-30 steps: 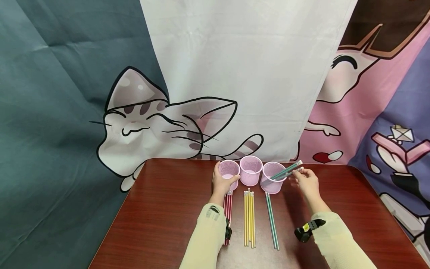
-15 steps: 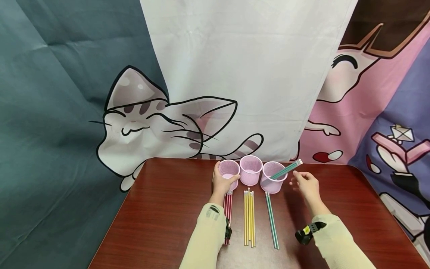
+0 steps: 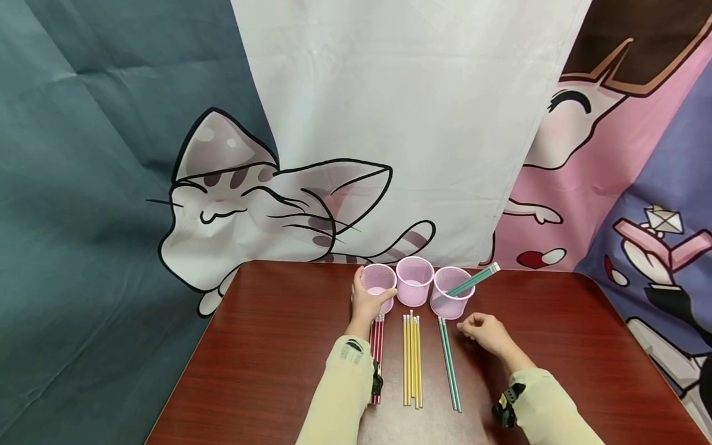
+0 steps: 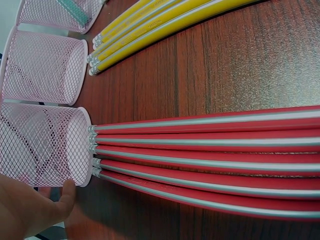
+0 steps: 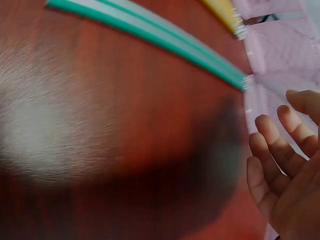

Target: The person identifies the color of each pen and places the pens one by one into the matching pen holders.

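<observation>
My left hand (image 3: 367, 303) grips the leftmost pink mesh pencil cup (image 4: 42, 145), thumb on its near right side and fingers around its left. Several red pencils (image 4: 200, 165) lie in front of that cup, eraser ends toward it. My right hand (image 3: 486, 330) is in the air with loosely bent fingers, holding nothing. It is just right of two green pencils (image 3: 450, 368) on the table. The right wrist view shows its fingers (image 5: 280, 145) spread apart, overlapping the cups. Green pencils (image 3: 474, 280) lean to the right inside the right pink cup (image 3: 445, 306).
Another pink cup (image 3: 414, 290) stands in the middle of the row. Several yellow pencils (image 3: 412, 364) lie in front of it on the brown wooden table (image 3: 261, 346). A printed cartoon curtain (image 3: 417, 123) hangs behind the table's back edge.
My right hand let go of a green pencil, which dropped into the right cup with the others. It then moved down and left toward the two green pencils. The left hand stayed still.
</observation>
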Available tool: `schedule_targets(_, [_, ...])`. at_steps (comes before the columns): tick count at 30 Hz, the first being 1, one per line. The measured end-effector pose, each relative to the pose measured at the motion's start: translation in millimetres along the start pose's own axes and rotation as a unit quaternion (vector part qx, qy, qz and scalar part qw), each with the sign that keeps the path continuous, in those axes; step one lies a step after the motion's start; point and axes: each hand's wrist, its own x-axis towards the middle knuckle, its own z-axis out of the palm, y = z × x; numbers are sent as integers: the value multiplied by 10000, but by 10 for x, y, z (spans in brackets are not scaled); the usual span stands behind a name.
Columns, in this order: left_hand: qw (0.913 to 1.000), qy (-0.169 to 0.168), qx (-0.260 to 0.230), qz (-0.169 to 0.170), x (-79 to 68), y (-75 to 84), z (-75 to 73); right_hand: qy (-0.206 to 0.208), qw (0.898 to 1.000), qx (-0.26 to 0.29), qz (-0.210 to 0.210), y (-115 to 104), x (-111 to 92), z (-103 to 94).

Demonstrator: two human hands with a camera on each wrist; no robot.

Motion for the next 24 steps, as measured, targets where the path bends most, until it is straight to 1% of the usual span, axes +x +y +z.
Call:
schedule_targets(2, [10000,-9,-12,10,-3,5,0,39,9997,-228,20,73,-7,49])
schedule_targets(4, [10000,-17,-10,29,-7,9,0,45,9994,-330,58,125,-15,95])
schedule_targets(8, [10000,3,7,52,-9,7,-3,122,9985,-526,17,157,-24,185])
schedule_targets(11, [10000,28,-25,73,-6,2,-4,140,9969,-772,38,142,-25,240])
schedule_targets(14, [9999,37,-41,89,-5,-1,-6,52,9945,-1029,169,116,-27,275])
schedule_targets(17, [10000,7,8,69,-5,-3,-7,-12,9930,-1147,279,81,-38,287])
schedule_targets(24, [10000,-7,13,41,-11,12,-4,-41,9911,-1290,317,37,-53,273])
